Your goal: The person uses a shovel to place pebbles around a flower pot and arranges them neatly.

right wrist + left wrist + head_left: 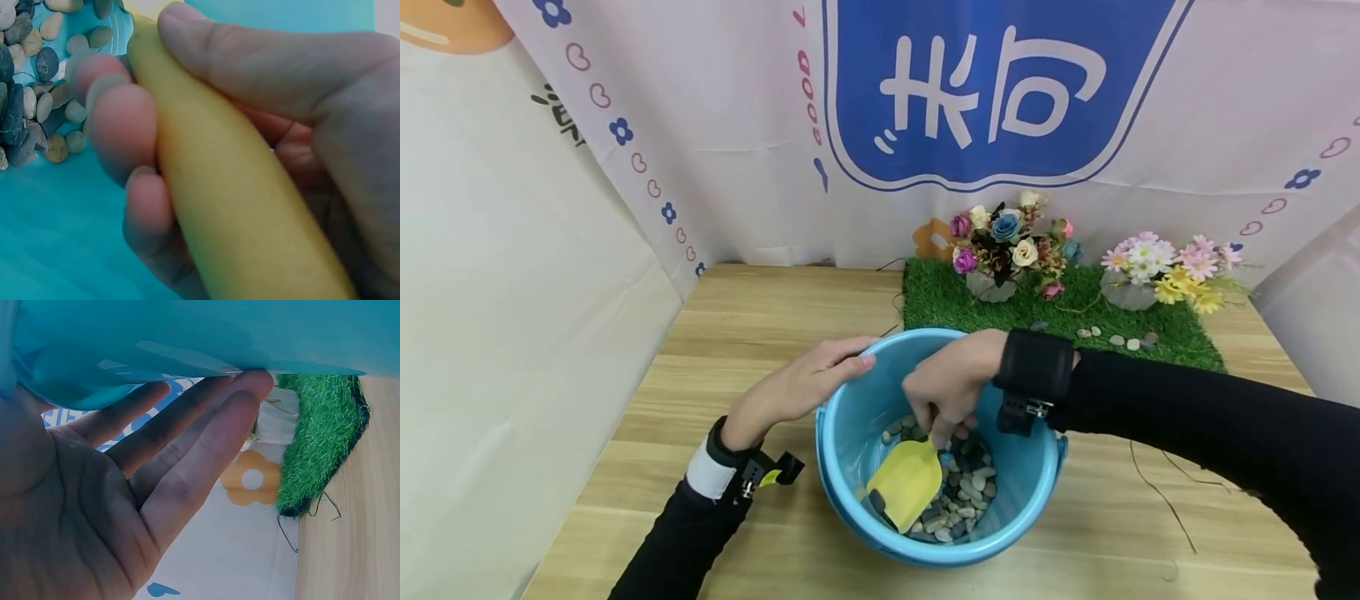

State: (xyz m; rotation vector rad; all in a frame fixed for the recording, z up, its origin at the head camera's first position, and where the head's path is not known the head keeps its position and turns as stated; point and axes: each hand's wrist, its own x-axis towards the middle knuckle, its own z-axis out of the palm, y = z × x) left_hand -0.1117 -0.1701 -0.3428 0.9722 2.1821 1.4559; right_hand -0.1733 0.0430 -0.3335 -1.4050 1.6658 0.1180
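Note:
A light blue bucket (pixel 850 433) stands on the wooden table, with a layer of grey, white and dark pebbles (pixel 966 500) at its bottom. My right hand (pixel 951 383) reaches down inside and grips the handle of a yellow scoop (pixel 910 479). The scoop's blade slants against the pebbles, with a dark pebble at its left edge. In the right wrist view, fingers and thumb wrap the yellow handle (pixel 212 169). At the far left of the rim, my left hand (pixel 805 379) holds the bucket, thumb over the edge and long fingers (pixel 194 475) along the outside wall.
Behind the bucket lies a green turf mat (pixel 936 292). A mixed-colour flower pot (pixel 992 287) and a pink, white and yellow one (pixel 1127 292) stand on it, near several loose pebbles (pixel 1117 340). Thin dark strands (pixel 1157 492) lie at the right. A printed curtain (pixel 752 167) closes the back.

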